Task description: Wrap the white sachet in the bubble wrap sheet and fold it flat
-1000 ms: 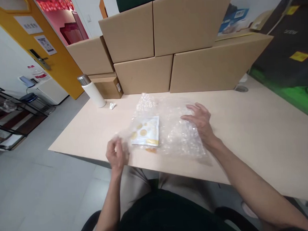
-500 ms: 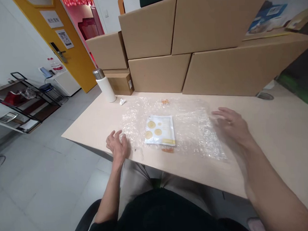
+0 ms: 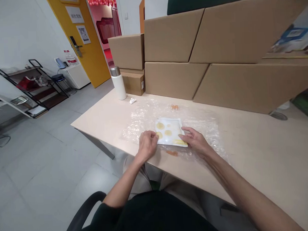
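A flat white sachet with yellow round spots lies over a sheet of bubble wrap on the table. My left hand pinches the sachet's left edge between thumb and fingers. At the opposite edge, my right hand grips the lower right side, thumb on top. Below the sachet, a strip of orange tape shows on the wrap, and another orange piece sits at its far side.
Large cardboard boxes are stacked along the table's back. A white flask with a steel cap stands at the back left, beside a crumpled white tissue. The table's left edge borders the floor.
Both hands have moved inward from the sides of the bubble wrap and taken hold of the sachet. The camera's view has turned slightly left.
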`<state>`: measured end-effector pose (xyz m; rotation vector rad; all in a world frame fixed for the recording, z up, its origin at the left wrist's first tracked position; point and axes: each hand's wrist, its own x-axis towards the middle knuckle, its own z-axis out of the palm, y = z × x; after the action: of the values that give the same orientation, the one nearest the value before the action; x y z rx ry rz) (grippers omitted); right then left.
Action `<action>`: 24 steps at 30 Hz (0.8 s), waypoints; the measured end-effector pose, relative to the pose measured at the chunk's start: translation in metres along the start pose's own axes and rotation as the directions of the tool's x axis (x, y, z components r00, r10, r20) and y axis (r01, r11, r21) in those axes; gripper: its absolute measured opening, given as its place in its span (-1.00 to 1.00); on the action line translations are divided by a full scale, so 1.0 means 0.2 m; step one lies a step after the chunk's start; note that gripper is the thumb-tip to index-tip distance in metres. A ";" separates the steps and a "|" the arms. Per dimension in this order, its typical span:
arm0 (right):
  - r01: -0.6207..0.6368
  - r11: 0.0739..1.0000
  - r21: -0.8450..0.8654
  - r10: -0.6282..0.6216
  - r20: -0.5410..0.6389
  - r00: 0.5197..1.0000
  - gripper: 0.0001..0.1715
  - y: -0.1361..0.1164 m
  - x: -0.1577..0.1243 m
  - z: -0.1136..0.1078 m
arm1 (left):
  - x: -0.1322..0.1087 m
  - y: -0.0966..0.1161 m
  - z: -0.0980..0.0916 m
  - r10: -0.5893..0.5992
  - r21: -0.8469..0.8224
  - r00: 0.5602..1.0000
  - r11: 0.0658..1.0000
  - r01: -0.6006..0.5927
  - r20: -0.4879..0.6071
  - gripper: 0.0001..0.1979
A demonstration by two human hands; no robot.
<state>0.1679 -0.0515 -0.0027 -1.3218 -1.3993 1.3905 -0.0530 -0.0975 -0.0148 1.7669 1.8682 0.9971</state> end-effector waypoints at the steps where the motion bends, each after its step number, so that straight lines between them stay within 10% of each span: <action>1: 0.013 0.999 0.048 -0.013 -0.005 1.000 -0.24 -0.01 0.00 0.02 | 0.00 -0.01 -0.02 -0.029 -0.106 1.000 0.994 0.028 -0.009 -0.78; 5: 0.083 0.989 0.127 -0.088 0.037 0.995 -0.25 -0.08 0.04 0.17 | 0.06 -0.08 -0.14 -0.149 -0.266 0.983 0.957 0.117 -0.103 -0.80; 10: 0.059 0.990 0.129 -0.072 0.099 0.992 -0.35 -0.09 0.21 0.43 | 0.17 -0.21 -0.29 -0.247 -0.030 0.946 0.969 0.247 -0.209 -0.79; 15: 0.116 0.966 -0.232 -0.091 0.113 0.989 -0.57 -0.05 0.31 0.57 | 0.21 -0.32 -0.32 -0.263 0.154 0.940 0.942 0.299 -0.217 -0.76; 19: 0.345 0.601 -0.721 -0.343 0.157 0.926 -0.69 -0.10 0.25 0.57 | 0.20 -0.32 -0.33 -0.238 0.329 0.924 0.883 0.334 -0.299 -0.68; 24: 0.492 0.312 -0.813 -0.340 0.388 0.857 -0.54 -0.15 0.19 0.62 | 0.23 -0.33 -0.39 -0.314 0.297 0.927 0.883 0.364 -0.204 -0.58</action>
<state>0.0354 -0.0359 0.0037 -1.2597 -2.5765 0.2639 -0.1596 -0.0679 0.0001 1.4770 2.4566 0.7309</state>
